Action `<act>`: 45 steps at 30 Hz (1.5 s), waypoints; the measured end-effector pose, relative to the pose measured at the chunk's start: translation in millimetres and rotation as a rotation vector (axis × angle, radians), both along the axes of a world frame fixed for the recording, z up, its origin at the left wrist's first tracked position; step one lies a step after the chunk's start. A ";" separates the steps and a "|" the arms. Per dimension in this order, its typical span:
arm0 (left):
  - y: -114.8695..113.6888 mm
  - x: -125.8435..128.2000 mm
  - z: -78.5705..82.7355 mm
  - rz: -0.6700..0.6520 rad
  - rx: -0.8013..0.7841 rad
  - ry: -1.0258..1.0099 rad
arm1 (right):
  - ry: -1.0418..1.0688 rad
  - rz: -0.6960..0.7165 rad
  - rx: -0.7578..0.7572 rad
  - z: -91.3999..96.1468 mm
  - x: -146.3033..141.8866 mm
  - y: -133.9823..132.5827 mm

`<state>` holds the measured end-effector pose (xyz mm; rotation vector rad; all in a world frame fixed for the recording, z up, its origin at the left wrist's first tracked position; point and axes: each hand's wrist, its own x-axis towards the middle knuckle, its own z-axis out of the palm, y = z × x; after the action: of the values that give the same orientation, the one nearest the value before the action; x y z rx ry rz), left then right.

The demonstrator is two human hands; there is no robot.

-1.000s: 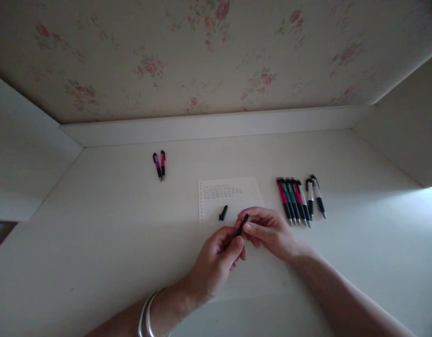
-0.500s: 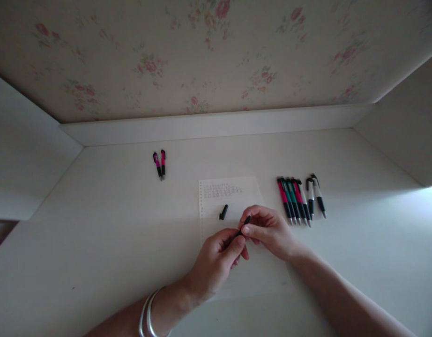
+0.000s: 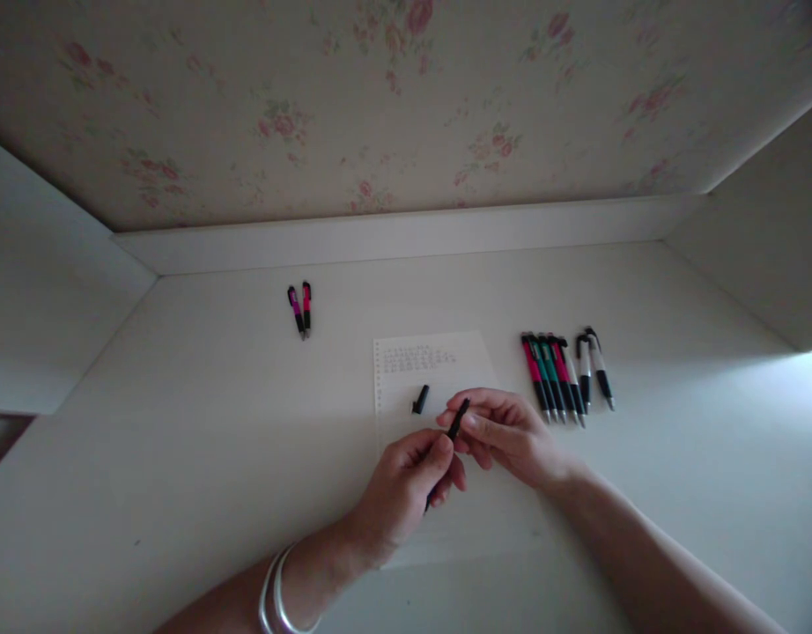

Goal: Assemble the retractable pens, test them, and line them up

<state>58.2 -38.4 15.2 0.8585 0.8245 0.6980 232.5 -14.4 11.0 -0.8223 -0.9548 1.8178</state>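
A slim black pen (image 3: 458, 419) is held at a slant above the sheet of paper (image 3: 439, 348). My left hand (image 3: 406, 484) is closed round the middle of it, and its lower end pokes out below my fingers. My right hand (image 3: 512, 436) pinches the upper part between thumb and fingertips. A black pen cap (image 3: 420, 399) lies on the paper just beyond my hands. Handwritten lines fill the top of the sheet, while my hands and forearms cover part of its lower half.
Two pens, one purple (image 3: 296, 310) and one pink (image 3: 306, 308), lie at the back left of the white desk (image 3: 201, 423). To the right are several red, green and white pens (image 3: 552, 377) in a row. Low panels and a floral wall (image 3: 280, 123) border the desk.
More of the black pen shows between my hands, and its lower end has come into view beneath my left hand. My right fingers have shifted slightly along it. The cap has not moved.
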 end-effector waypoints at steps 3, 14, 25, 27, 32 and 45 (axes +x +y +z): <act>0.0 -0.7 2.1 -0.038 0.032 0.009 | -0.033 0.015 0.037 1.5 -1.2 1.6; -1.2 -1.2 0.6 -0.031 0.081 0.039 | -0.018 -0.004 0.062 0.1 0.5 -1.6; -2.9 -0.5 0.5 -0.025 0.078 0.067 | 0.048 -0.022 0.027 -0.5 -0.3 -0.2; -2.9 -0.8 -0.1 -0.026 0.087 0.065 | 0.024 -0.009 0.014 -1.0 0.4 0.2; -2.9 -0.3 -2.6 -0.042 0.091 0.080 | 0.084 -0.044 0.066 -3.7 0.5 1.2; -3.3 -0.9 -3.3 -0.041 0.085 0.027 | 0.090 0.063 0.009 -2.7 1.3 -0.1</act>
<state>57.3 -41.7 12.0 0.9609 0.8037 0.6906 233.8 -14.4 8.3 -0.7061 -0.9397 1.8872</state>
